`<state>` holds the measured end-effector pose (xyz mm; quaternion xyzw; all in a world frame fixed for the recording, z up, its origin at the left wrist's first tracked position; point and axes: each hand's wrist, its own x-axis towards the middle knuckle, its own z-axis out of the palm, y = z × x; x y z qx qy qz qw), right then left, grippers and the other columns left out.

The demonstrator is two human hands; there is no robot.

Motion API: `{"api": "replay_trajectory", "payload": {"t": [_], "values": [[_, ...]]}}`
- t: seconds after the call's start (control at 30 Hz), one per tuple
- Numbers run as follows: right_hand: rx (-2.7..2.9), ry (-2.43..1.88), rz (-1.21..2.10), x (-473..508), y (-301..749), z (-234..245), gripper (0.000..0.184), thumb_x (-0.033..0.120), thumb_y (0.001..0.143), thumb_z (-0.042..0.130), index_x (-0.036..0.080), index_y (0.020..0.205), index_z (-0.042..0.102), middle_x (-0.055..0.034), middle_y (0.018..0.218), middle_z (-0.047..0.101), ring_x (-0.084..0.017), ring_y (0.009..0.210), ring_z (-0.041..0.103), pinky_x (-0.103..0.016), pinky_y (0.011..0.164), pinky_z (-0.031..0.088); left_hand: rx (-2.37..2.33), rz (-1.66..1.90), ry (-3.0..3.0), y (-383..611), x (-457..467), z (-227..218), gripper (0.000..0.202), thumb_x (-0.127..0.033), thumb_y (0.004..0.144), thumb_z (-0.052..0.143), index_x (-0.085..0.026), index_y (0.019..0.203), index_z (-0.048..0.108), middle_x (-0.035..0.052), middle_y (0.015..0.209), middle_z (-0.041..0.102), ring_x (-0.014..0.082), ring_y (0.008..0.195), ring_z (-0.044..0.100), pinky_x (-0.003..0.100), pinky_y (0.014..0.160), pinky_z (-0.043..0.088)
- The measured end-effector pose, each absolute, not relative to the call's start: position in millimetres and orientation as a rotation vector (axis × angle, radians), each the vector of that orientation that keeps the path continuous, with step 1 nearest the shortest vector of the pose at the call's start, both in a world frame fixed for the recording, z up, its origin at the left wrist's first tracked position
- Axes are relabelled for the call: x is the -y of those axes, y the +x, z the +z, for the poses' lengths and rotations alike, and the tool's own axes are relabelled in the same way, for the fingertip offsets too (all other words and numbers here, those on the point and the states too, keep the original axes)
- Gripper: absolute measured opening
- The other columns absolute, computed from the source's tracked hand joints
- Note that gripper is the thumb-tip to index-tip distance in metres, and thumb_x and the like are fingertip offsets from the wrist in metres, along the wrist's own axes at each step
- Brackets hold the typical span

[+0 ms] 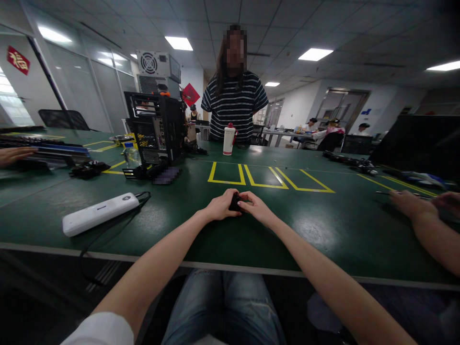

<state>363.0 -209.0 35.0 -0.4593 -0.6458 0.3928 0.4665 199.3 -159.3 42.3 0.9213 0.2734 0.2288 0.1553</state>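
Both my hands meet on the green table (316,225), a little in front of me. My left hand (222,207) and my right hand (256,207) are closed together around a small black object (235,202). Only a bit of that object shows between the fingers, and I cannot make out what it is. Yellow tape rectangles (251,175) mark the table just beyond my hands.
A white power bank (98,213) with a black cable lies to the left. An open black computer case (158,127) stands at the back left. A white bottle (228,140) stands before a person in a striped shirt (234,103). Another person's hands (413,203) rest at right.
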Motion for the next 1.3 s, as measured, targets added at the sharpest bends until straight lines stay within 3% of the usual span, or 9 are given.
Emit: {"api": "replay_trajectory", "payload": {"t": [0.27,0.47,0.67,0.97,1.17,1.3], "values": [[1.647,-1.091,0.958,215.0,363.6,39.6,0.030,0.027,0.063,0.062,0.022,0.089,0.047,-0.0014,0.096,0.052,-0.016,0.091,0.052,-0.035,0.081,0.041,-0.835,0.632,2.614,199.7,160.4,43.4,0.065,-0.042,0.063,0.059,-0.021,0.115,0.026,0.0071,0.117,0.037,0.0242,0.099,0.047,0.035,0.076,0.043],[1.606,-1.106,0.929,212.3,362.2,35.9,0.020,0.035,0.069,0.054,0.021,0.082,0.049,0.0001,0.089,0.052,-0.013,0.077,0.054,-0.033,0.073,0.044,-0.769,0.670,2.635,199.1,158.6,41.4,0.064,-0.044,0.064,0.058,-0.021,0.115,0.026,0.0074,0.115,0.039,0.0234,0.097,0.048,0.035,0.075,0.043],[1.575,-1.164,0.950,207.4,364.1,32.2,0.030,0.032,0.068,0.056,0.022,0.095,0.047,-0.0019,0.097,0.051,-0.015,0.084,0.054,-0.036,0.077,0.043,-0.789,0.655,2.629,199.3,158.5,41.6,0.064,-0.043,0.063,0.058,-0.022,0.114,0.026,0.0073,0.116,0.039,0.0239,0.098,0.048,0.034,0.074,0.043],[1.649,-1.111,1.002,212.9,365.8,35.9,0.034,0.025,0.063,0.062,0.022,0.093,0.045,-0.0015,0.097,0.050,-0.016,0.089,0.053,-0.036,0.078,0.044,-0.775,0.652,2.647,197.0,159.6,43.2,0.064,-0.045,0.064,0.057,-0.021,0.115,0.025,0.0082,0.116,0.038,0.0246,0.096,0.049,0.033,0.071,0.044],[1.578,-1.099,0.995,210.5,363.3,35.1,0.024,0.034,0.068,0.056,0.020,0.086,0.046,-0.0012,0.090,0.052,-0.015,0.083,0.053,-0.035,0.075,0.045,-0.799,0.655,2.633,199.0,160.6,43.6,0.066,-0.044,0.063,0.059,-0.021,0.115,0.025,0.0078,0.116,0.039,0.0240,0.099,0.047,0.034,0.077,0.042],[1.570,-1.137,0.973,208.9,364.0,35.0,0.030,0.033,0.067,0.057,0.021,0.093,0.047,-0.0022,0.093,0.053,-0.016,0.085,0.054,-0.037,0.077,0.044,-0.819,0.642,2.619,199.2,160.6,43.3,0.065,-0.043,0.062,0.059,-0.022,0.114,0.026,0.0075,0.115,0.039,0.0238,0.098,0.048,0.034,0.076,0.042]]}}
